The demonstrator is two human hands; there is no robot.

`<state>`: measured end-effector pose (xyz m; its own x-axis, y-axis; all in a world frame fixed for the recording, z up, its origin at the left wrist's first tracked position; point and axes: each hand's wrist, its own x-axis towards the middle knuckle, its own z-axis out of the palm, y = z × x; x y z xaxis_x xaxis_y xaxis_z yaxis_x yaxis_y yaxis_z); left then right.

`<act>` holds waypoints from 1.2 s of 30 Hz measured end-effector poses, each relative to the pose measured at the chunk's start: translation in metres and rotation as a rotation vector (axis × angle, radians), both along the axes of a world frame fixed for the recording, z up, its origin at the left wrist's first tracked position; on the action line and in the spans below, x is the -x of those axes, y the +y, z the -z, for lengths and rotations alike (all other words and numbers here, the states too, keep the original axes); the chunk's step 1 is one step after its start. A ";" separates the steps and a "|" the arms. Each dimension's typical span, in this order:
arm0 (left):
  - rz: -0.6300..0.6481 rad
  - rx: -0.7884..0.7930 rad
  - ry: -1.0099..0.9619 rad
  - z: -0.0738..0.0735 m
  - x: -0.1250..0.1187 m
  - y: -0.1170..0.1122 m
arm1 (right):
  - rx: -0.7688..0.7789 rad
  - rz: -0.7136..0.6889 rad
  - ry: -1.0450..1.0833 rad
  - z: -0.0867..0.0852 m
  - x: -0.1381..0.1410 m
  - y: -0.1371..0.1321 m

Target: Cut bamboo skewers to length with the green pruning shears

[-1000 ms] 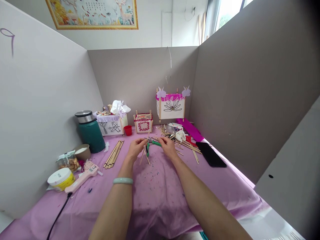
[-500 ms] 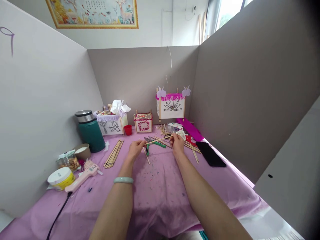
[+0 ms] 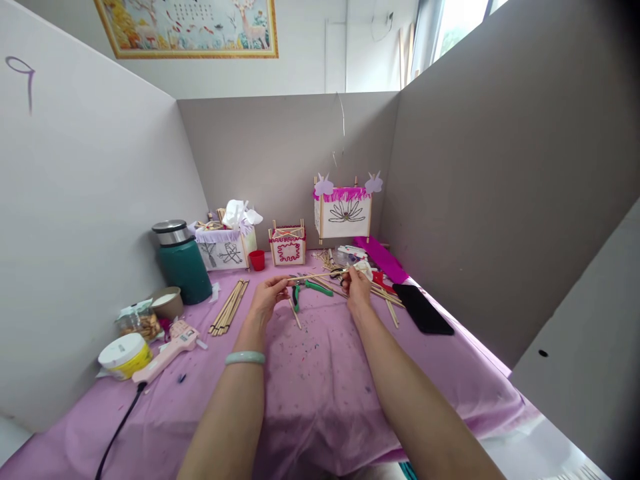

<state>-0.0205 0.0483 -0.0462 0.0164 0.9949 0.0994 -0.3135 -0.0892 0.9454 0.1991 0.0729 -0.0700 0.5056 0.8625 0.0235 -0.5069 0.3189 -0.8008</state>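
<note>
Head view, looking down at a purple tablecloth (image 3: 320,400) inside a booth of grey panels (image 3: 280,147). Both bare hands are up and busy over the middle of the cloth.

Left hand (image 3: 269,295): fingertips pinched on the near-left end of a thin stick (image 3: 317,275). Pale green bangle (image 3: 245,358) on that wrist. Right hand (image 3: 359,287): fingers closed on the stick's other end. From my end I read the stick as almost level, bridging the gap between the two hands, its right end slightly higher in view.

Green-handled pliers (image 3: 320,288) lie on the cloth between the hands, just below the stick in view, handles spread. One short loose stick (image 3: 296,315) lies near them, pointing towards the wearer. I cannot make out whether the held stick touches the pliers.

Right of the right hand: a scatter of more sticks (image 3: 385,293), then a black tablet-like slab (image 3: 424,310). Left of the left hand: a neat row of sticks (image 3: 229,308) with dark ends, and beyond it a pink glue gun (image 3: 170,350) beside a white-lidded tub (image 3: 127,360).

Along the back I note a red cup (image 3: 257,260) beside a small red-trimmed box (image 3: 289,252).
</note>
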 end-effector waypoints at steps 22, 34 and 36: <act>-0.169 0.057 -0.244 0.011 0.013 0.014 | -0.105 -0.098 0.235 0.000 -0.009 0.002; -0.320 0.038 -0.212 0.008 0.012 0.015 | -0.097 0.003 0.141 0.003 -0.009 0.007; -0.355 0.018 -0.181 0.008 0.011 0.015 | -0.079 0.024 0.098 0.004 -0.008 0.007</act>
